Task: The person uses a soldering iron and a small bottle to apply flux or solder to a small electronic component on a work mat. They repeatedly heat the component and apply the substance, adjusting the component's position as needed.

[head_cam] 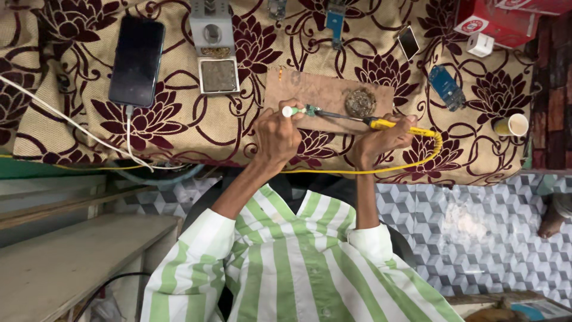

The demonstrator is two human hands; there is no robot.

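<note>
Soldering iron [390,124], yellow handle, in right hand's [381,140] closed grip over wooden board [325,92] on floral cloth [179,119]. Left hand [275,134] pinches small green-tipped part [293,111] at iron's tip. Risk: hot tip near fingers, burn if either slips; cord [357,172] could snag. Cup [512,125] at right, contents unclear. Phone [137,59] charging, left.

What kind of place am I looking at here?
Probably a small electronics repair bench. The right hand holds a yellow soldering iron, a phone lies plugged into a cable, and small blue circuit boards sit on the flowered cloth.
</note>
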